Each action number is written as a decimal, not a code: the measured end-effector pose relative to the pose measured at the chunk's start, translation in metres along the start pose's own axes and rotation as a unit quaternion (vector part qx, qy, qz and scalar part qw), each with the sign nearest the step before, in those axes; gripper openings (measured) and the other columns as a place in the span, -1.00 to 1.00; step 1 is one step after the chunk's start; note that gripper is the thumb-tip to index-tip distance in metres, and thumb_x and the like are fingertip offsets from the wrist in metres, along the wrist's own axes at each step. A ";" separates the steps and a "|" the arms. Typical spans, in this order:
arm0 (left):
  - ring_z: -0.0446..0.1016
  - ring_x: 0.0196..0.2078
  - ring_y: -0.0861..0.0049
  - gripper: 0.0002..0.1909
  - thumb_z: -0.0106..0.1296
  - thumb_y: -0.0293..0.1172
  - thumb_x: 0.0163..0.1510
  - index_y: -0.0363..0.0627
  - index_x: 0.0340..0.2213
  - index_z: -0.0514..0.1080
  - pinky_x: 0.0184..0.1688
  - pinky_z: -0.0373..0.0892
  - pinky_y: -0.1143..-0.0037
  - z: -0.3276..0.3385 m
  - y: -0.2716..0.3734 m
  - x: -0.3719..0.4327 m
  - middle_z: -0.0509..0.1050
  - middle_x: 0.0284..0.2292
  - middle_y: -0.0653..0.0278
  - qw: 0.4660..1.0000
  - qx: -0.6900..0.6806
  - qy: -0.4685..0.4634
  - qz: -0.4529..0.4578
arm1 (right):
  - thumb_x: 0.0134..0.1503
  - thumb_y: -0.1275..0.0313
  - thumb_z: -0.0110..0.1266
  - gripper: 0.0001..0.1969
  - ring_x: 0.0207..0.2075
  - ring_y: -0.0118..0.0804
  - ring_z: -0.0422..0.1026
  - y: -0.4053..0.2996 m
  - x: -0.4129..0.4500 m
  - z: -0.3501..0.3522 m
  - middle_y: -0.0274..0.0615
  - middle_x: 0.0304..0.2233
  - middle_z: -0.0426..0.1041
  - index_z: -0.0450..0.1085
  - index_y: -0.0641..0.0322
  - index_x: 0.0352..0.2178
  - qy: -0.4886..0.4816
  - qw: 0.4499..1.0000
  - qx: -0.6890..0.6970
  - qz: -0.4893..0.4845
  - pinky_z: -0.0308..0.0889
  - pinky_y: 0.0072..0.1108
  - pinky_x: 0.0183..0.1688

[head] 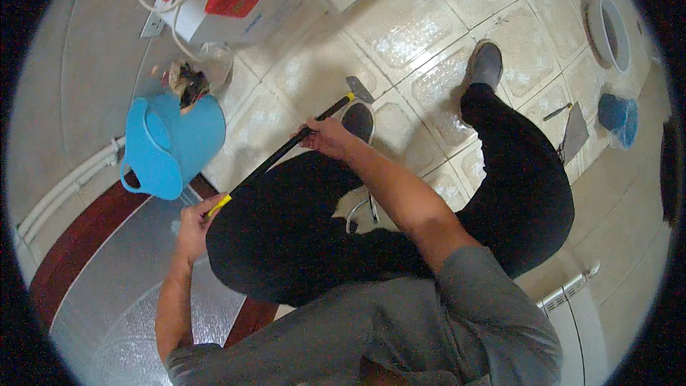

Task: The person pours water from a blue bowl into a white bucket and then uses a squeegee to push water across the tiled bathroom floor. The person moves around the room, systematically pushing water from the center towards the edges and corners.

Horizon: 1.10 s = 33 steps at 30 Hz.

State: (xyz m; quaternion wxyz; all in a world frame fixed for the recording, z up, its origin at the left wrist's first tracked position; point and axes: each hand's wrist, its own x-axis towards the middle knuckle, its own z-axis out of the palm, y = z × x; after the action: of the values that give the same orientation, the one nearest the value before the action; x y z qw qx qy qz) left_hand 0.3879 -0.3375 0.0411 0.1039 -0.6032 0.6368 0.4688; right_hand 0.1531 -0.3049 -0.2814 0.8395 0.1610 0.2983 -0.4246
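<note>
Across my raised knee runs a long-handled scraper [276, 156] with a black shaft, a yellow collar and a yellow end cap. My left hand [195, 225] is closed around its yellow end, beside the knee. Farther up the shaft, near the head, my right hand [327, 139] grips the black part. The flat metal blade [359, 89] points away from me, above the tiled floor [423, 37] and just past the toe of my shoe [359, 119]. Whether the blade touches the floor I cannot tell.
A light blue plastic tub [198, 134] stands left, near white pipes [69, 187] and a glazed door [139, 257]. Beyond is a white box [236, 16] with cables. Rightward are a white round tub [613, 35], a blue container [616, 115], a flat grey tool [575, 131] and a radiator [573, 316].
</note>
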 end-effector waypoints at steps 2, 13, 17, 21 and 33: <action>0.46 -0.20 0.58 -0.64 0.09 -0.44 0.03 -0.34 -0.12 0.44 -0.09 0.35 0.52 0.009 0.024 0.009 0.55 -0.26 0.16 0.999 -0.014 -0.006 -0.035 | 0.18 0.42 -0.05 -0.82 -0.21 -0.03 0.47 -0.003 -0.005 0.000 -0.02 -0.34 0.45 0.34 0.37 -0.29 0.000 1.000 0.015 -0.002 0.38 -0.32 -0.23; 0.45 -0.22 0.61 -0.62 0.11 -0.44 0.03 -0.32 -0.09 0.42 -0.13 0.37 0.49 0.015 0.030 0.001 0.56 -0.25 0.20 1.000 -0.011 0.014 -0.019 | 0.26 0.38 -0.18 -0.78 -0.16 0.04 0.44 -0.015 -0.009 -0.003 0.05 -0.32 0.44 0.31 0.36 -0.33 -0.064 0.998 0.015 -0.026 0.36 -0.35 -0.22; 0.47 -0.19 0.57 -0.61 0.12 -0.45 0.03 -0.28 -0.07 0.42 -0.12 0.37 0.50 0.015 0.020 0.002 0.55 -0.22 0.15 0.997 0.075 0.037 0.002 | 0.25 0.38 -0.15 -0.78 -0.17 0.04 0.45 -0.013 -0.006 -0.009 0.05 -0.33 0.44 0.32 0.38 -0.34 -0.098 0.993 0.025 -0.064 0.36 -0.33 -0.22; 0.49 -0.19 0.52 -0.64 0.10 -0.45 0.04 -0.25 -0.09 0.44 -0.11 0.36 0.53 0.016 0.024 -0.006 0.55 -0.23 0.08 0.998 -0.016 0.018 -0.066 | 0.23 0.40 -0.11 -0.80 -0.21 0.04 0.45 -0.001 0.008 -0.018 0.02 -0.36 0.43 0.33 0.38 -0.34 -0.065 0.997 0.042 -0.002 0.37 -0.31 -0.22; 0.49 -0.25 0.58 -0.60 0.13 -0.41 -0.02 -0.27 -0.11 0.45 -0.16 0.39 0.52 0.014 0.004 0.002 0.56 -0.26 0.11 0.999 0.047 -0.006 -0.002 | 0.24 0.41 -0.13 -0.77 -0.23 0.00 0.48 0.005 0.016 -0.028 0.02 -0.35 0.46 0.35 0.42 -0.34 -0.014 1.000 0.015 -0.015 0.38 -0.36 -0.26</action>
State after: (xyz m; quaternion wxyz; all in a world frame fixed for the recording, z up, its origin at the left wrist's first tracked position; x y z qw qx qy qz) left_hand 0.3778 -0.3295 0.0342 0.1370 -0.5957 0.6565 0.4421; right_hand 0.1547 -0.2969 -0.3133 0.8347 0.1630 0.2824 -0.4439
